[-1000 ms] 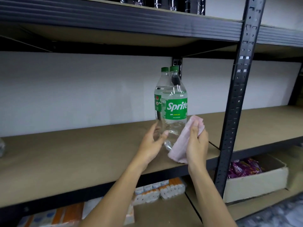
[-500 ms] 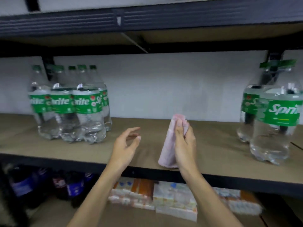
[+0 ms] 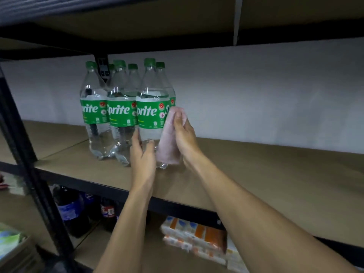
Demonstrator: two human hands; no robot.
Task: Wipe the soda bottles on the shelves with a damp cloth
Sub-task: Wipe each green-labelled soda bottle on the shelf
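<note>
Several clear Sprite bottles with green caps and labels stand grouped on the brown middle shelf [image 3: 256, 174]. The front right bottle [image 3: 151, 115] is the one at my hands. My left hand [image 3: 142, 154] curls round its lower body, thumb on the right side. My right hand [image 3: 184, 136] grips a folded pink cloth [image 3: 169, 146] and holds it against that bottle's right side, reaching up to the label. The bottle's base is partly hidden by my left hand and the cloth.
A black upright post [image 3: 25, 154] runs down the left. Dark cola bottles [image 3: 72, 211] and white-and-orange cartons [image 3: 199, 237] sit on the shelf below. The upper shelf [image 3: 177, 20] hangs low above the bottle caps. The white wall is close behind.
The view swung left from the two Sprite bottles to the bigger group. My left hand went from free to gripping the front right bottle, and the cloth moved onto its side.
</note>
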